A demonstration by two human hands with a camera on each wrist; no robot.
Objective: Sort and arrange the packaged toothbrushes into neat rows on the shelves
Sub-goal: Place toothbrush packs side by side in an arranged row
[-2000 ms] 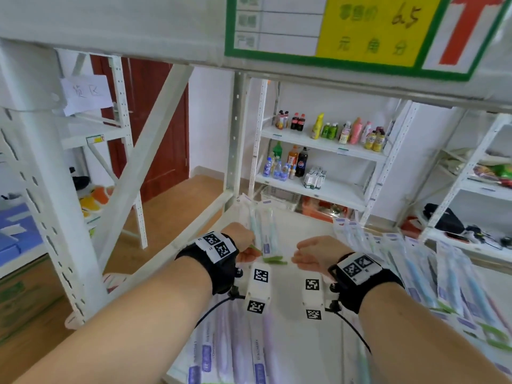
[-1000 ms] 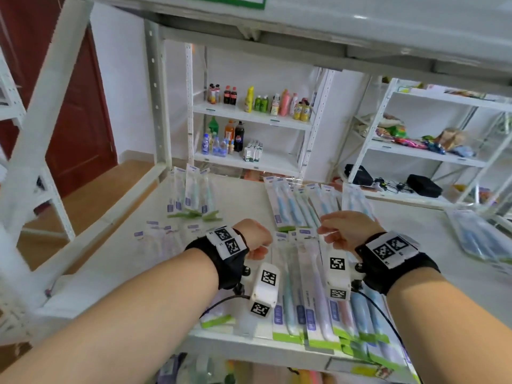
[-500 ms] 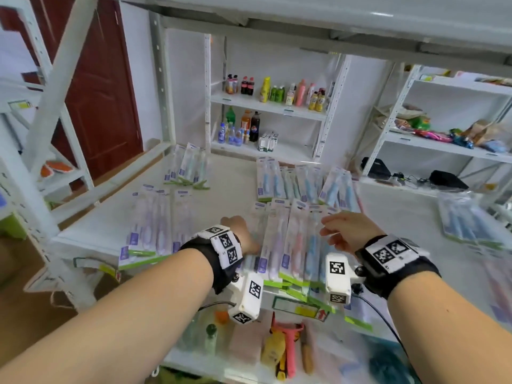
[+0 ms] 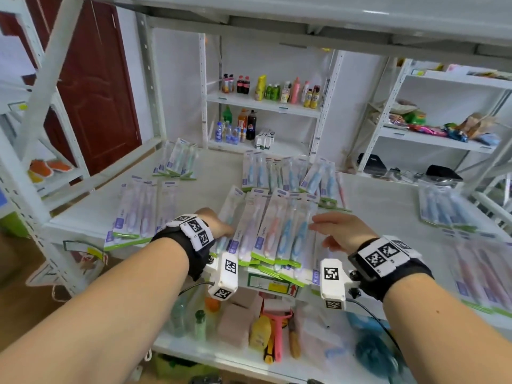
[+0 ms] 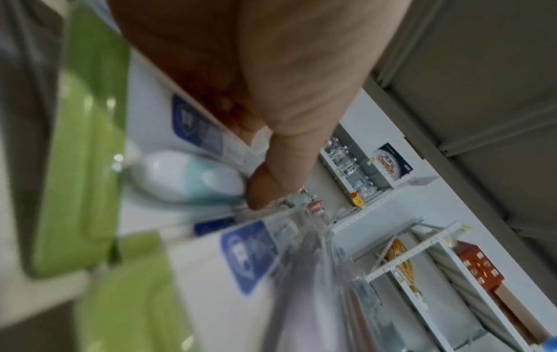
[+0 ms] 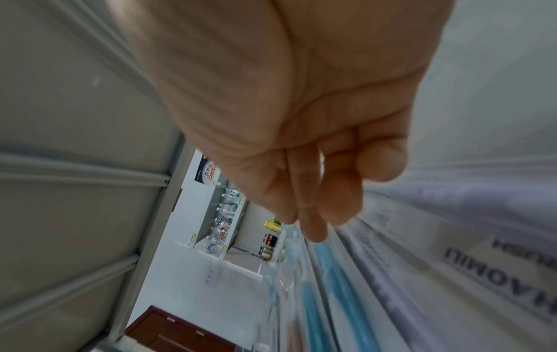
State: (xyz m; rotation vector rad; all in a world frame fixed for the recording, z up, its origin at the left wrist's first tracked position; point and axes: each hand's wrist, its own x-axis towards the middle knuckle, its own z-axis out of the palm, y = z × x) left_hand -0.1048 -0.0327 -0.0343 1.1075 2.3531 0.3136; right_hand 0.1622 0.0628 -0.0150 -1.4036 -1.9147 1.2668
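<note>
Our left fingers [image 5: 265, 190] curl down onto the leftmost pack of the front-centre toothbrush row [image 4: 266, 234], the thumb pressing its clear blister; whether they grip it or merely press we cannot tell. Our left hand [image 4: 219, 225] sits at that row's left edge, our right hand [image 4: 340, 231] just above its right edge, fingers loosely bent and holding nothing. These packs overlap and overhang the shelf [image 4: 374, 206] front. Behind them lies another fanned row [image 4: 291, 176]; purple packs [image 4: 135, 217] lie to the left, a small group [image 4: 177, 162] at the far left corner.
</note>
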